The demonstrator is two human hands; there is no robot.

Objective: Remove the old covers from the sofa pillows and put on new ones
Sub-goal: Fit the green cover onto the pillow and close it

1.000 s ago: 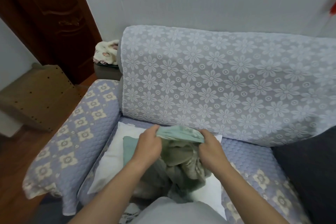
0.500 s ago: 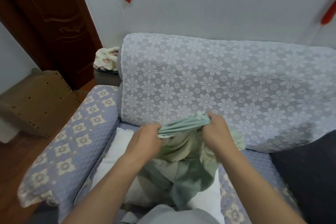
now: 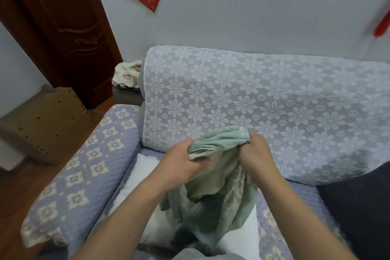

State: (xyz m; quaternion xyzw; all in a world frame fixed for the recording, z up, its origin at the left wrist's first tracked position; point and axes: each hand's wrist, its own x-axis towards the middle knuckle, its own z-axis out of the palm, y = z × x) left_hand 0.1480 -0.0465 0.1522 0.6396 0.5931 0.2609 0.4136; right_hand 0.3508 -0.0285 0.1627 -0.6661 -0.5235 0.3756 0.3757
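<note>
A pale green pillow cover (image 3: 213, 200) hangs bunched in front of me above the sofa seat. My left hand (image 3: 179, 164) grips its gathered top edge on the left. My right hand (image 3: 256, 154) grips the same edge on the right, fingers curled into the cloth. Below the cover a bare white pillow (image 3: 139, 181) lies on the seat, partly hidden by the hanging fabric and my forearms.
The sofa has a white floral lace throw over its backrest (image 3: 263, 99) and a quilted lilac armrest (image 3: 84, 167) on the left. A dark cushion (image 3: 363, 207) sits at the right. A wooden box (image 3: 44, 122) and a dark door (image 3: 63, 27) stand left.
Both hands have lifted the green cover higher off the white pillow, and the cloth now hangs down longer between them. The view has tilted upward.
</note>
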